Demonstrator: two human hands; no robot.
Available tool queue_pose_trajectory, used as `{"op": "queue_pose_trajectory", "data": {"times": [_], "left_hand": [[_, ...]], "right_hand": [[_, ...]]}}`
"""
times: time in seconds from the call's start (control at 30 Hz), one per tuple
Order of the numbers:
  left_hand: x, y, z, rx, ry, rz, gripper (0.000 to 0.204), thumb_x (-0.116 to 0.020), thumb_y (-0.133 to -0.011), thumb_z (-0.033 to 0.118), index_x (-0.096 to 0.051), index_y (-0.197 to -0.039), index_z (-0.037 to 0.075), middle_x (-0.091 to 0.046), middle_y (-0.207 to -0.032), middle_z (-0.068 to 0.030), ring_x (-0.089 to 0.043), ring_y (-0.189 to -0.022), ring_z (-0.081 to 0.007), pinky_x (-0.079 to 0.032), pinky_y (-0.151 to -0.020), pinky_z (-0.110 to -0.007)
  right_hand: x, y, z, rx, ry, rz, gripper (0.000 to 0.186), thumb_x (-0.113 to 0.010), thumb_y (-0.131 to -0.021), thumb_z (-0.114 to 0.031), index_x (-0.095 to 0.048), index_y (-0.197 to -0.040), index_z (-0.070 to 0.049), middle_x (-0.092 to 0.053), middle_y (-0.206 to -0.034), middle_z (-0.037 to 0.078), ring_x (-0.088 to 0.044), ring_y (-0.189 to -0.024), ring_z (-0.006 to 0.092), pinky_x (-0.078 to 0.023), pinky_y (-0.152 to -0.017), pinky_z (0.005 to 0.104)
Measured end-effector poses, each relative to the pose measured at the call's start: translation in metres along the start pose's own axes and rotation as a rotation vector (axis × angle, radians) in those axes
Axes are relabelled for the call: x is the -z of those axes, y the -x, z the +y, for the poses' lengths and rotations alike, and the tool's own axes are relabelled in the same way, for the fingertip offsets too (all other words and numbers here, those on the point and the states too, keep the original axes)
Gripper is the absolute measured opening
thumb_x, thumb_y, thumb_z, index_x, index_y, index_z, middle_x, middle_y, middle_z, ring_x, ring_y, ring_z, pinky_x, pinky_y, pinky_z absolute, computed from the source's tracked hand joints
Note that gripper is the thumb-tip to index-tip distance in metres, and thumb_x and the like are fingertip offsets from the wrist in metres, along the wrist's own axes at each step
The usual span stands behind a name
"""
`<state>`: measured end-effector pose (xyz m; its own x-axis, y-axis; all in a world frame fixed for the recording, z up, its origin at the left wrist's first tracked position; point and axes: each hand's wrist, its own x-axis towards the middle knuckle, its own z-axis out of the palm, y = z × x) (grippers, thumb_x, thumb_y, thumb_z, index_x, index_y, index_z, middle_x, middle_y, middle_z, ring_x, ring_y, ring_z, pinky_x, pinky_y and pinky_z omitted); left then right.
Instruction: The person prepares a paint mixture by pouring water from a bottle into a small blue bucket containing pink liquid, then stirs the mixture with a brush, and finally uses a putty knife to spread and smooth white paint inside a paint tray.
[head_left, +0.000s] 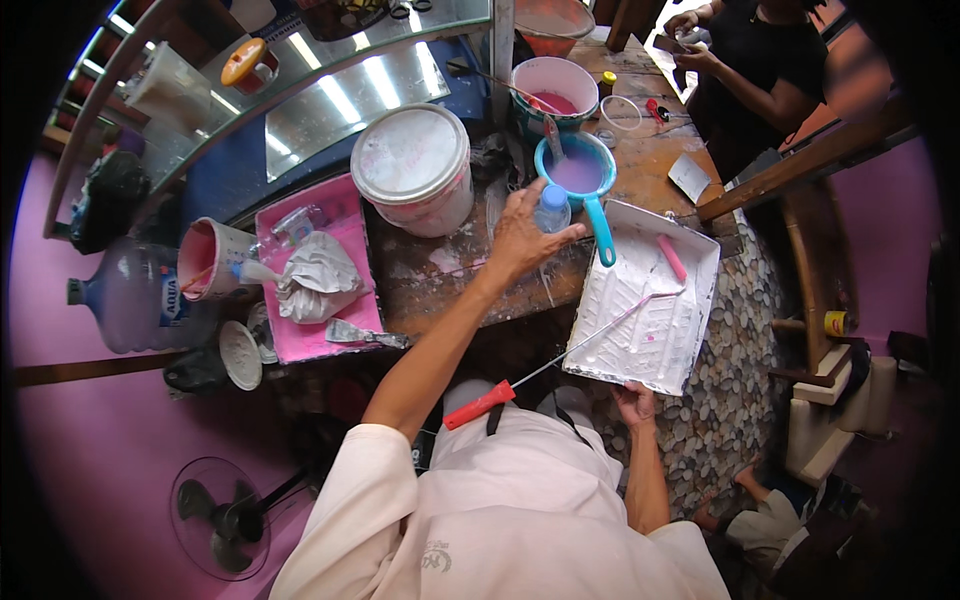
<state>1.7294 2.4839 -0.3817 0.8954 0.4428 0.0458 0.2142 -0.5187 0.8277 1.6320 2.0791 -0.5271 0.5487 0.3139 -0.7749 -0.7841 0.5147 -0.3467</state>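
My left hand reaches over the table, thumb and fingers spread around a small clear bottle with a blue cap; I see no firm grip on it. Just beyond is a turquoise dipper with pale purple liquid and a scraper-like tool standing in it. My right hand grips the near edge of a white-coated paint tray, its fingers partly hidden underneath. Across the tray lies a paint roller with a narrow pink sleeve, its red handle hanging over the near edge toward my lap.
A lidded white bucket stands left of my hand. Beside it, a pink tray bears a crumpled white bag and a putty knife. A pink-paint bucket stands at the back. Another person stands far right.
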Motion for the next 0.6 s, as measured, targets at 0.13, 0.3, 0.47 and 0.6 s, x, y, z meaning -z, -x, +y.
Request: {"op": "queue_pose_trajectory", "data": {"times": [0.13,0.3,0.47,0.6], "left_hand": [[-0.021,-0.003,0.006,-0.033,0.118,0.070,0.061,-0.068,-0.076,0.048,-0.056,-0.114,0.002,-0.058,-0.103,-0.0189,-0.058,-0.095,-0.0285,-0.046,-0.082,-0.040],[-0.011,0.014,0.011,-0.020,0.127,0.153,0.050,-0.065,-0.082,0.041,-0.057,-0.111,0.001,-0.061,-0.096,-0.0143,-0.061,-0.085,-0.0228,-0.048,-0.076,-0.033],[0.055,0.042,0.050,0.160,0.225,0.094,0.045,-0.067,-0.083,0.034,-0.057,-0.110,-0.001,-0.061,-0.088,-0.0060,-0.055,-0.080,-0.0101,-0.045,-0.073,-0.025],[0.126,0.063,0.049,0.119,0.306,0.196,0.043,-0.063,-0.087,0.032,-0.055,-0.116,0.001,-0.057,-0.085,0.0040,-0.052,-0.077,-0.0033,-0.043,-0.069,-0.020]], "right_hand": [[0.009,-0.001,-0.007,-0.003,-0.013,0.035,0.027,-0.058,-0.069,0.006,-0.058,-0.095,-0.002,-0.062,-0.092,0.009,-0.059,-0.091,0.0238,-0.050,-0.083,0.0431],[0.012,-0.007,-0.018,-0.028,-0.010,0.020,0.016,-0.059,-0.069,0.006,-0.060,-0.084,0.000,-0.062,-0.084,0.009,-0.060,-0.087,0.0232,-0.051,-0.082,0.0423],[0.029,-0.015,-0.027,-0.067,-0.013,-0.002,0.015,-0.059,-0.068,0.006,-0.061,-0.082,0.000,-0.063,-0.085,0.010,-0.060,-0.088,0.0240,-0.050,-0.084,0.0425],[0.024,-0.016,-0.029,-0.095,0.022,-0.002,0.020,-0.058,-0.067,0.004,-0.061,-0.087,0.002,-0.062,-0.093,0.012,-0.057,-0.094,0.0259,-0.046,-0.090,0.0440]]}}
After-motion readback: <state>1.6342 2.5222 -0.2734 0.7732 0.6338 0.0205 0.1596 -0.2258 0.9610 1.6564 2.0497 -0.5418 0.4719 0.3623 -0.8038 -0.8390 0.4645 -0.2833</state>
